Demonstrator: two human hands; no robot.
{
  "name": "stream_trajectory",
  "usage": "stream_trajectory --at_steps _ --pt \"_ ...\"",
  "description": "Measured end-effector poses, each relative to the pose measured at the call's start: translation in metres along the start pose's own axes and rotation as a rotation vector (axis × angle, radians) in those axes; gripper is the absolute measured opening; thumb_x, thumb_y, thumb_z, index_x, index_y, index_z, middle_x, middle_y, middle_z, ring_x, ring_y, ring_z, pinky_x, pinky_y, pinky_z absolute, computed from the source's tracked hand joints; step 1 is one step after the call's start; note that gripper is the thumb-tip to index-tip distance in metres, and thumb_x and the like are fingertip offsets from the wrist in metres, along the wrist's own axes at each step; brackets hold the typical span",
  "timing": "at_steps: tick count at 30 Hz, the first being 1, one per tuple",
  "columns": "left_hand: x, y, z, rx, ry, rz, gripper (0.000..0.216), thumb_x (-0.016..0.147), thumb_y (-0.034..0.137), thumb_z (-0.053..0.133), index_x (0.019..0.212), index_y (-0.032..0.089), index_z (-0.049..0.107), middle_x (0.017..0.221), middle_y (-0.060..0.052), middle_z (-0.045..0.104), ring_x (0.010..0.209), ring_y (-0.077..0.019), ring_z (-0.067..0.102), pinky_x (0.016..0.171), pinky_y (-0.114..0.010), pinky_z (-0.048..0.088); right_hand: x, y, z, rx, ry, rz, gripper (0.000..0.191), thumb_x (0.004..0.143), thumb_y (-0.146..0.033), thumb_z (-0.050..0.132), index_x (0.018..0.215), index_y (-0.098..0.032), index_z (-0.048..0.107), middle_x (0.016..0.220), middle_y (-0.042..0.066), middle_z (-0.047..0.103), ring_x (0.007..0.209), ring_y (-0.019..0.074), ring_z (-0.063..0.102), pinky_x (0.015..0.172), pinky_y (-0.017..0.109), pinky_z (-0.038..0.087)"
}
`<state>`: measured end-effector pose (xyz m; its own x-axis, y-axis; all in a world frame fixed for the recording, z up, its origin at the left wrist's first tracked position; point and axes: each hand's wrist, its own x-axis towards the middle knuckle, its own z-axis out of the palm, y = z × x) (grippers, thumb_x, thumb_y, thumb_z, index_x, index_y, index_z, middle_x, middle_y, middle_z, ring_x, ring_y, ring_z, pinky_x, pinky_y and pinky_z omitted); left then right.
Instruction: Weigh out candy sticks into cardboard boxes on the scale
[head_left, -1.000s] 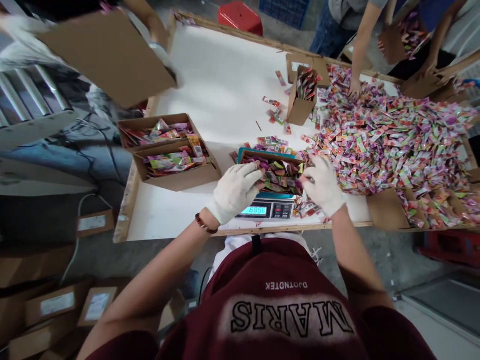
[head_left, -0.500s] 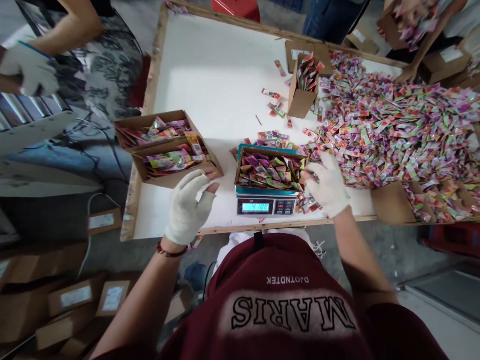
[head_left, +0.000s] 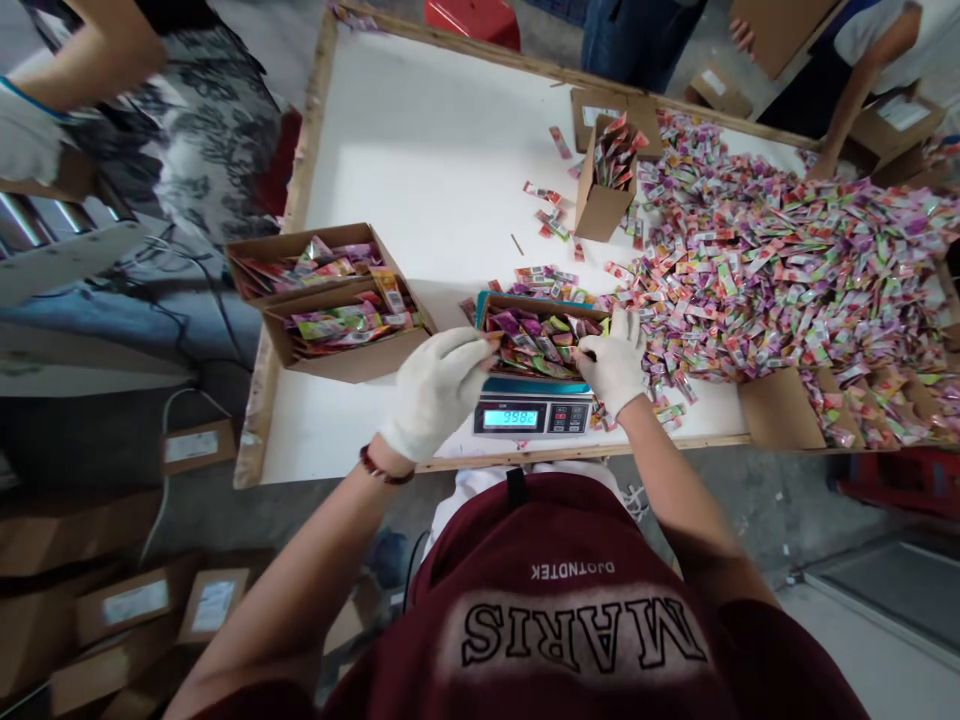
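From the head view, we have an open cardboard box (head_left: 536,376) of candy sachets (head_left: 544,340) on the digital scale (head_left: 534,416), near the front edge of the white worktable (head_left: 442,130). Our gloved left hand (head_left: 435,390) is at the box's left end, its fingers drawn close together; our gloved right hand (head_left: 615,370) curls narrowly over the right end, fingertips among the sachets. We cannot tell whether either pinches anything. The step in hand seems to be levelling or adjusting the contents while weighing; we judge the next move calls for lifting both hands clear, so the reading isn't disturbed.

The box's mouth faces up, and its long axis runs left to right before us, roughly parallel to the near table edge. Filled cardboard boxes (head_left: 382,355) stand to our left, and the loose sachet heap (head_left: 750,270) spreads to our right.
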<state>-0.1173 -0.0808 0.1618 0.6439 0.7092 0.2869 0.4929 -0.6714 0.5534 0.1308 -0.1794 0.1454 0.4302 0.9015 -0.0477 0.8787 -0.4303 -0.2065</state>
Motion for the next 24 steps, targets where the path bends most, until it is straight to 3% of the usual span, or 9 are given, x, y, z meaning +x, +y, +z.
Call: stream_trajectory --at_steps 3,6,9,11,13,15,19,21,24 --pt "0.043 0.017 0.015 0.129 -0.183 0.119 0.029 0.100 0.023 0.048 0.110 0.020 0.075 0.117 -0.012 0.073 0.102 -0.0244 0.071 0.088 -0.037 0.058 0.000 0.003 -0.005 0.081 0.029 -0.037 0.017 0.091 -0.030 0.064 0.087 -0.021 0.078 0.157 0.013 0.046 0.149 0.0411 0.032 0.117 0.064 0.028" --pt "0.071 0.027 0.022 0.235 -0.316 0.145 0.028 0.096 0.015 0.049 0.106 0.018 0.075 0.111 -0.012 0.072 0.098 -0.0247 0.071 0.083 -0.036 0.057 -0.008 0.028 -0.033 0.206 0.127 -0.151 0.017 0.091 -0.030 0.061 0.086 -0.021 0.075 0.141 0.014 0.059 0.138 0.0347 0.048 0.116 0.059 0.037" --pt "0.071 0.024 0.017 0.176 -0.218 0.141 0.027 0.098 0.022 0.050 0.110 0.019 0.075 0.115 -0.010 0.072 0.103 -0.0250 0.070 0.086 -0.037 0.056 -0.022 0.068 -0.075 0.232 0.379 -0.164 0.017 0.094 -0.032 0.059 0.088 -0.022 0.071 0.132 0.015 0.063 0.132 0.0326 0.054 0.116 0.057 0.039" --pt "0.060 0.016 0.007 0.094 -0.105 0.099 0.029 0.100 0.030 0.050 0.112 0.020 0.074 0.119 -0.010 0.071 0.105 -0.0254 0.069 0.088 -0.037 0.057 -0.031 0.089 -0.099 0.176 0.581 -0.104 0.017 0.095 -0.033 0.060 0.102 -0.021 0.070 0.135 0.019 0.060 0.135 0.0350 0.052 0.115 0.058 0.039" --pt "0.044 0.006 -0.004 0.049 -0.039 0.029 0.029 0.099 0.035 0.051 0.108 0.020 0.074 0.117 -0.010 0.072 0.103 -0.0257 0.069 0.087 -0.037 0.057 -0.038 0.096 -0.112 0.148 0.681 -0.059 0.030 0.095 -0.035 0.062 0.120 -0.020 0.066 0.133 0.022 0.059 0.129 0.0363 0.055 0.109 0.057 0.044" --pt "0.026 -0.004 -0.014 0.039 -0.014 -0.036 0.027 0.098 0.037 0.052 0.100 0.021 0.073 0.112 -0.010 0.072 0.099 -0.0250 0.069 0.084 -0.035 0.056 -0.039 0.086 -0.111 0.196 0.628 -0.058 0.034 0.096 -0.037 0.060 0.127 -0.022 0.063 0.123 0.019 0.063 0.113 0.0333 0.062 0.099 0.053 0.051" --pt "-0.006 -0.019 -0.026 0.016 0.004 -0.105 0.022 0.097 0.033 0.052 0.089 0.021 0.069 0.106 -0.009 0.073 0.098 -0.0235 0.069 0.083 -0.033 0.054 -0.024 0.026 -0.078 0.299 0.339 -0.196 0.021 0.099 -0.032 0.052 0.108 -0.021 0.068 0.107 0.011 0.067 0.102 0.0257 0.065 0.095 0.043 0.054" --pt "-0.018 -0.023 -0.029 -0.001 0.013 -0.125 0.021 0.096 0.032 0.052 0.088 0.020 0.067 0.103 -0.009 0.073 0.097 -0.0235 0.069 0.082 -0.033 0.054 -0.009 -0.008 -0.055 0.277 0.168 -0.261 0.021 0.100 -0.028 0.050 0.104 -0.019 0.069 0.107 0.011 0.067 0.103 0.0237 0.065 0.095 0.038 0.053" --pt "-0.028 -0.026 -0.030 -0.013 0.023 -0.139 0.020 0.097 0.033 0.054 0.088 0.020 0.067 0.099 -0.010 0.073 0.092 -0.0236 0.068 0.079 -0.034 0.053 0.013 -0.046 -0.025 0.107 -0.093 -0.212 0.025 0.100 -0.032 0.055 0.113 -0.019 0.071 0.116 0.012 0.068 0.098 0.0242 0.067 0.083 0.035 0.053"
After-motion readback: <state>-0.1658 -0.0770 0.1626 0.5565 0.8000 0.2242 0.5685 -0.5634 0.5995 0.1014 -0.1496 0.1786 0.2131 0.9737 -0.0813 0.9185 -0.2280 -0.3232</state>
